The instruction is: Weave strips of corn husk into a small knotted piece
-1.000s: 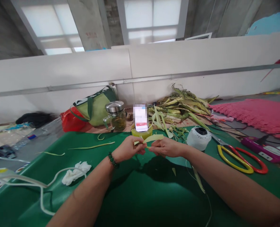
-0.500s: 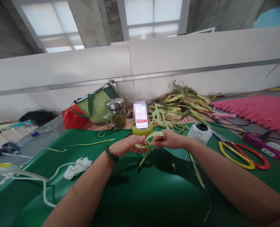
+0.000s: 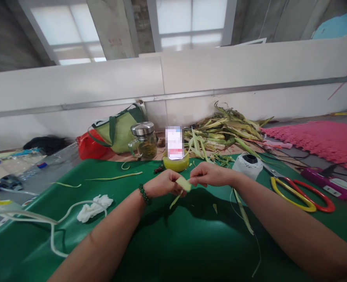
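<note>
A pale green strip of corn husk (image 3: pixel 184 184) is pinched in my left hand (image 3: pixel 163 183), which wears a dark green bead bracelet. A thin tail of husk hangs below those fingers. My right hand (image 3: pixel 210 174) is closed, its thumb and fingertips pinched at the strip's right edge. Both hands hover over the green cloth (image 3: pixel 173 243), just in front of a phone (image 3: pixel 175 150) propped in a yellow-green round holder (image 3: pixel 177 163). Partly hidden by my curled fingers is the held end of the strip.
A thread spool (image 3: pixel 247 166) and red-and-yellow-handled scissors (image 3: pixel 296 192) lie right. Behind are a husk pile (image 3: pixel 229 125) and a glass jar mug (image 3: pixel 145 145). At left are crumpled tissue (image 3: pixel 94 207), white cable (image 3: pixel 53 235) and loose husk strips (image 3: pixel 114 177).
The husk strip, looped upward between my hands before, now lies flatter and lower by my left fingers. My left hand has shifted slightly right, and my right fingertips have come down to the strip's edge.
</note>
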Motion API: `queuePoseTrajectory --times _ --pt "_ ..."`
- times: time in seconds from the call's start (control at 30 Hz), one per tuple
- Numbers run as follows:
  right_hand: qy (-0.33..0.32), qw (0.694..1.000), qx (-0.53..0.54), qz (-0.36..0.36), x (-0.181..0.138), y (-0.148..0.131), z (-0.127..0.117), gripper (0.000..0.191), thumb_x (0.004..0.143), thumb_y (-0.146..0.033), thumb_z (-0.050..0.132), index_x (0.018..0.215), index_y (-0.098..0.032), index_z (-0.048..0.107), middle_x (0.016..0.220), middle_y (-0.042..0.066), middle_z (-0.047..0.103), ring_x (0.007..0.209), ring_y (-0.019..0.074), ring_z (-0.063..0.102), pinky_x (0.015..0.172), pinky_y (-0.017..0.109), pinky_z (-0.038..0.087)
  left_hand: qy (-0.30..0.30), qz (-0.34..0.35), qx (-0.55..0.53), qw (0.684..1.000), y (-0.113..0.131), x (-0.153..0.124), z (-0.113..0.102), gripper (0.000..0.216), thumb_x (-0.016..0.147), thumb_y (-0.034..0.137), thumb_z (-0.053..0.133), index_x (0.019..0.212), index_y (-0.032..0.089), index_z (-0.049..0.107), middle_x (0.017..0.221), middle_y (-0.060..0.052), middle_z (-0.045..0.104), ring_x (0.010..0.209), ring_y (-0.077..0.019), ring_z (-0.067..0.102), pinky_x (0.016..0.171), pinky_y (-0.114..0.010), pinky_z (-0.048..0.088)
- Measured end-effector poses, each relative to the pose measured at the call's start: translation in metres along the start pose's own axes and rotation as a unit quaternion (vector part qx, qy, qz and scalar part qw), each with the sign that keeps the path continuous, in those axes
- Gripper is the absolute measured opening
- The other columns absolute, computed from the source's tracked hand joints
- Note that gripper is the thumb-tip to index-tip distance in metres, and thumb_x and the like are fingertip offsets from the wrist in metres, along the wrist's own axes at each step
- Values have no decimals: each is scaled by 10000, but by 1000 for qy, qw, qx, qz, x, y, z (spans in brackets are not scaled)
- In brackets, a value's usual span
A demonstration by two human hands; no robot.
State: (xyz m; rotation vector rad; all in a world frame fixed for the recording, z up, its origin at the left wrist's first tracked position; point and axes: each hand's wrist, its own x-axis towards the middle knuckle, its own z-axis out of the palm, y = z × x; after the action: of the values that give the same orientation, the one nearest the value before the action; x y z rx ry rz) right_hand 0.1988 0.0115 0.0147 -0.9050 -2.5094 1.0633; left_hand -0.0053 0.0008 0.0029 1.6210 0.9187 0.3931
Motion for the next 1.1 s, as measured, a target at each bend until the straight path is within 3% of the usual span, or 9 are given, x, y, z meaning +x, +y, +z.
queuePoseTrajectory --times 0.17,0.27,0.37,0.47,0.57,0.63,0.77,0.93,1.1 --pt "-7 1000 17 -2 -4 -2 -6 383 808 -456 522 610 -133 576 423 -52 413 401 59 373 423 187 300 11 -22 -11 1000 7 -5 -4 409 575 471 769 754 113 686 654 -62 693 626 -170 635 614 -268 492" --pt "25 996 78 21 -3 2 -8 388 767 -496 580 632 -133 599 435 -41 465 411 63 406 432 189 319 51 -28 -14 998 7 -5 -7 424 590 497 755 754 113 685 677 -78 704 648 -185 653 619 -272 498" --pt "116 962 241 46 0 11 -12 502 770 -617 513 715 -132 626 504 -2 559 466 88 506 469 202 384 144 1 -84 986 4 -1 -11 412 643 508 719 790 126 675 721 -80 713 691 -183 666 652 -269 501" --pt "125 923 357 65 4 16 -11 601 774 -700 424 748 -133 623 550 26 605 491 100 548 488 215 420 190 23 -171 966 2 2 -11 418 711 512 662 885 132 663 761 -80 712 723 -182 667 670 -272 494" --pt "96 951 283 83 11 15 3 495 702 -622 613 714 -127 622 599 29 635 518 96 568 521 211 441 198 58 -178 962 4 2 -6 429 728 514 641 888 117 667 706 -56 675 667 -145 625 602 -231 449" --pt "75 959 261 83 18 12 17 518 733 -642 559 715 -127 618 633 37 644 536 104 583 525 218 444 200 111 -126 965 7 2 -2 395 705 492 668 816 112 668 657 -27 633 610 -113 565 548 -206 401" --pt "130 971 192 51 25 7 33 447 792 -552 527 631 -137 566 558 10 589 495 93 546 502 208 420 230 154 -15 961 7 4 1 339 669 447 703 704 114 648 579 0 581 539 -88 474 493 -196 354" --pt "116 991 64 18 15 5 20 418 847 -420 464 530 -151 504 459 -20 489 445 76 474 480 201 365 207 121 -40 970 -1 10 -3 330 645 438 722 614 126 618 555 -13 608 522 -101 522 523 -217 422" --pt "51 996 69 20 4 8 2 432 830 -466 462 526 -158 482 434 -31 443 418 73 415 442 204 322 192 91 -84 974 3 6 -4 294 643 400 742 651 120 653 643 -55 681 599 -134 605 620 -256 494"
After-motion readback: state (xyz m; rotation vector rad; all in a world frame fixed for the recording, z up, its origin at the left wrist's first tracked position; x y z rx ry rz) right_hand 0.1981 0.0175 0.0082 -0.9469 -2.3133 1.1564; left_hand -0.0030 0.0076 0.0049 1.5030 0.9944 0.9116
